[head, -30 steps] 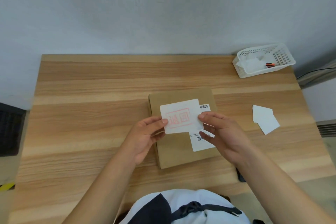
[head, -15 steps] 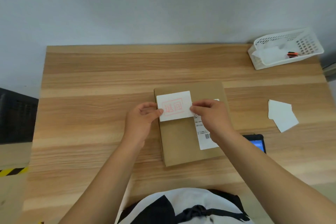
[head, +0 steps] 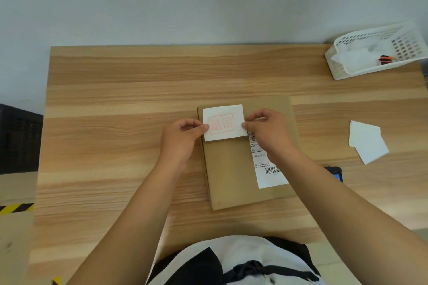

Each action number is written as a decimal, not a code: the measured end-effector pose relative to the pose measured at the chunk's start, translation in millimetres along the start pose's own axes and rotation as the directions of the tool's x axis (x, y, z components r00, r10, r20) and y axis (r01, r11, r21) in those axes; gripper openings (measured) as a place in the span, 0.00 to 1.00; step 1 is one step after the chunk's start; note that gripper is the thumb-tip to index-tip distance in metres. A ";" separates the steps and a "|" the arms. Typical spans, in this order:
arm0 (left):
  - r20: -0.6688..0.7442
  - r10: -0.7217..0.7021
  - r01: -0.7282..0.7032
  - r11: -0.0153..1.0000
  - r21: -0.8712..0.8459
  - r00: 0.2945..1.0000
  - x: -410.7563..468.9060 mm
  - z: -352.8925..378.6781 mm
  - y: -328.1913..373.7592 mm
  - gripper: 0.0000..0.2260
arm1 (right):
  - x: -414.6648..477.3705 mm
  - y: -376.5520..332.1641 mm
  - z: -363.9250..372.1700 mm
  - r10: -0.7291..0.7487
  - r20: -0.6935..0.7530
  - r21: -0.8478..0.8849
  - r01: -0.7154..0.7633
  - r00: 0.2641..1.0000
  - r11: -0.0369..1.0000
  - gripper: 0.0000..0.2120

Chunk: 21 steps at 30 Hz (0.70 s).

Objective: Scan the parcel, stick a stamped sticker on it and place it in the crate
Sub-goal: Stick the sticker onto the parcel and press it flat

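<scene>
1. A flat brown cardboard parcel [head: 240, 169] lay on the light wooden bench [head: 115, 90], about midway along it and closer to the near edge than the far one, with a white printed shipping label [head: 266, 164] along its right side.
2. A white rectangular sticker bearing a red stamp [head: 223, 122] sat over the parcel's far left corner. Whether it was already pressed down could not be told.
3. The left hand [head: 183, 136] pinched the sticker's left edge between thumb and forefinger, the other fingers curled in. The right hand [head: 268, 129] pinched the right edge the same way.
4. The sticker looked thin, light and limp, likely to crease or grab early, so holding it taut by opposite edges seemed sound.
5. The parcel looked stiff, slim and light. It would probably lift best by its long sides, one hand on each.
6. A dark crate [head: 18, 141] stood beyond the bench's left edge, probably the destination.
7. Spare white sheets [head: 368, 141] lay near the right edge, and a white plastic basket [head: 342, 71] stood at the far right corner.
</scene>
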<state>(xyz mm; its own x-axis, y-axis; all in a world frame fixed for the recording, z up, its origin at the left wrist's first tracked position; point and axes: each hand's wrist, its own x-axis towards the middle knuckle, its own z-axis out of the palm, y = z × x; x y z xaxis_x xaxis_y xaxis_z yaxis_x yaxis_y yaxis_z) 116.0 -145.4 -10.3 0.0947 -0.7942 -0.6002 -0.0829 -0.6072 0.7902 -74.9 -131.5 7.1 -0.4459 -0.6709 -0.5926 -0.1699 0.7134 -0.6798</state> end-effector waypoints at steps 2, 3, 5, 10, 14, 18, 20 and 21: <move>0.004 0.002 -0.002 1.000 0.014 1.000 1.8 0.9 -0.7 0.07 | 1.4 0.6 0.9 -0.020 -0.009 -0.039 0.019 1.000 0.999 0.09; 0.000 0.005 -0.005 1.000 0.024 1.000 2.9 1.8 -1.0 0.07 | 2.0 1.1 1.6 -0.031 -0.015 -0.061 0.030 0.999 0.998 0.09; -0.011 0.018 -0.018 0.999 0.049 1.000 4.7 3.8 -0.6 0.09 | 3.0 2.0 2.7 -0.055 -0.022 -0.109 0.052 0.998 0.993 0.10; -0.045 0.057 -0.050 0.990 0.133 0.997 6.3 8.4 -0.8 0.14 | 5.5 3.8 2.9 -0.084 -0.042 -0.189 0.075 0.996 0.979 0.09; -0.039 0.072 -0.064 0.985 0.160 0.997 9.8 10.2 -2.7 0.14 | 5.5 4.5 4.0 -0.103 -0.059 -0.241 0.086 0.993 0.967 0.10; -0.035 0.067 -0.060 0.983 0.176 0.997 11.2 10.6 -5.4 0.14 | 5.0 6.4 5.1 -0.107 -0.075 -0.250 0.085 0.991 0.964 0.10; -0.031 0.063 -0.057 0.981 0.183 0.998 12.1 10.6 -6.1 0.14 | 4.9 6.6 5.6 -0.107 -0.078 -0.256 0.084 0.991 0.963 0.10; -0.030 0.065 -0.058 0.980 0.190 0.997 12.5 10.8 -6.3 0.14 | 4.6 6.5 5.8 -0.109 -0.080 -0.261 0.085 0.991 0.962 0.10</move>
<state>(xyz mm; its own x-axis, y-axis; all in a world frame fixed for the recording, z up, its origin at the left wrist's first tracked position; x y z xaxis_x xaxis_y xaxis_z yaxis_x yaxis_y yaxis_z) 107.0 -151.8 -24.1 0.1187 -0.8309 -0.5436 -0.2748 -0.5536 0.7861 -73.0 -131.2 -2.6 -0.4935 -0.7262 -0.4786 -0.4302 0.6821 -0.5914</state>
